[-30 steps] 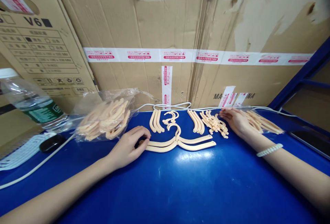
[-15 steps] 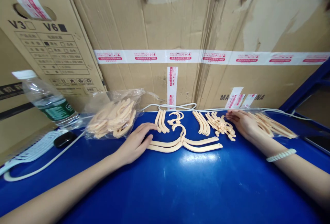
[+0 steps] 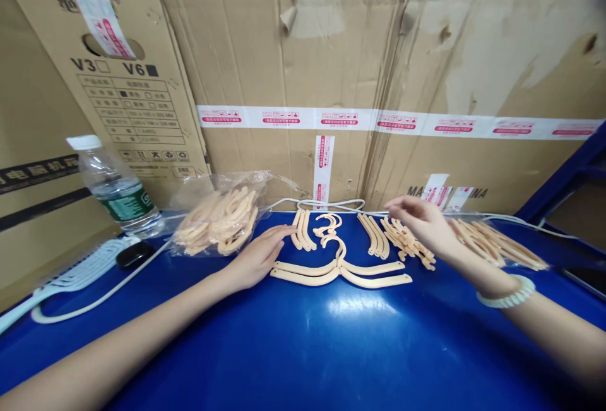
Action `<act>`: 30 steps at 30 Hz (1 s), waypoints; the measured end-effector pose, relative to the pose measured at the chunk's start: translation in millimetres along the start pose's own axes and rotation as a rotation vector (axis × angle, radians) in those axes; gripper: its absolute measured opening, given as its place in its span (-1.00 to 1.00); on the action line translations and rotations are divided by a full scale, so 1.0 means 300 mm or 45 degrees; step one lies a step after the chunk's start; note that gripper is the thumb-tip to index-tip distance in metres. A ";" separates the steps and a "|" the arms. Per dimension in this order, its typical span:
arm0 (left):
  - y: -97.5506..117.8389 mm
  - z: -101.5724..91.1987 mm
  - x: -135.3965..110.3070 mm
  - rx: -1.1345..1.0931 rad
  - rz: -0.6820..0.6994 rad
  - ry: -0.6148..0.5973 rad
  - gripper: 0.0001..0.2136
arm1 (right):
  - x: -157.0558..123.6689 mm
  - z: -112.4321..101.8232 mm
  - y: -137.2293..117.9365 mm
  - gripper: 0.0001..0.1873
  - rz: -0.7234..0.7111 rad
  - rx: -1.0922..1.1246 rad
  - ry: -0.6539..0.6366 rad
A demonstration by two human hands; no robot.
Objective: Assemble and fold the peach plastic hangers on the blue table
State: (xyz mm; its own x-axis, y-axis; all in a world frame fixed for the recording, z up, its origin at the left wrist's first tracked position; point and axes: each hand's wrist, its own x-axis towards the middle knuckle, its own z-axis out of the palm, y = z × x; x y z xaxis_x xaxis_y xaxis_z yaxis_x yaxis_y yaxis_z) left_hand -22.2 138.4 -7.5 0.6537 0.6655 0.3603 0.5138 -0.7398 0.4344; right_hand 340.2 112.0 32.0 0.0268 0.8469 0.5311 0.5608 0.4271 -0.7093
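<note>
My left hand [image 3: 259,254] lies flat on the blue table [image 3: 331,348], fingers stretched out, its fingertips beside the left end of an assembled peach plastic hanger [image 3: 338,270]. Behind the hanger lie curved peach pieces [image 3: 303,231], loose hooks [image 3: 329,225], more curved pieces [image 3: 374,235] and a heap of small peach parts [image 3: 409,244]. My right hand [image 3: 423,221] hovers over that heap with its fingers spread and holds nothing I can see. A bead bracelet [image 3: 506,294] is on my right wrist.
A clear bag of peach parts [image 3: 220,218] lies at the left, another bag of parts [image 3: 495,244] at the right. A water bottle [image 3: 116,187], a black object [image 3: 134,254] and a white cable [image 3: 85,300] sit far left. Cardboard boxes [image 3: 331,70] wall the back.
My right hand has lifted off the table and moved left over the heap of small parts. My left hand has flattened next to the hanger's end. The camera has tilted up.
</note>
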 end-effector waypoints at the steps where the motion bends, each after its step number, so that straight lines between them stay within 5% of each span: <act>1: -0.005 0.001 0.000 0.004 -0.004 0.007 -0.61 | 0.012 0.032 -0.023 -0.78 -0.035 -0.039 -0.108; 9: -0.025 0.006 -0.001 0.018 0.049 0.055 -0.60 | 0.143 0.275 -0.032 -0.94 -0.325 -0.340 -0.607; 17: -0.029 0.009 -0.001 0.031 0.067 0.116 -0.66 | 0.187 0.382 -0.025 -0.78 -0.474 -0.408 -0.815; 21: -0.020 0.004 -0.002 0.025 0.060 0.122 -0.73 | 0.194 0.382 -0.050 -0.76 -0.469 -0.283 -0.701; 27: 0.009 0.000 -0.003 -0.033 0.066 0.184 -0.77 | 0.132 0.316 -0.146 -0.63 -0.243 0.053 -0.102; 30: 0.049 -0.017 -0.004 -0.082 0.056 0.287 -0.78 | 0.025 0.270 -0.206 -0.59 -0.094 0.220 0.047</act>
State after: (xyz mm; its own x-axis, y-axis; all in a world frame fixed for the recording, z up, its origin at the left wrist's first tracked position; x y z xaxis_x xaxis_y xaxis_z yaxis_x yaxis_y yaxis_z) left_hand -18.2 127.3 2.6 0.5305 0.6431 0.5522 0.4463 -0.7658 0.4631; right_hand 238.8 117.4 42.3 0.0228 0.8006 0.5987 0.4121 0.5381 -0.7353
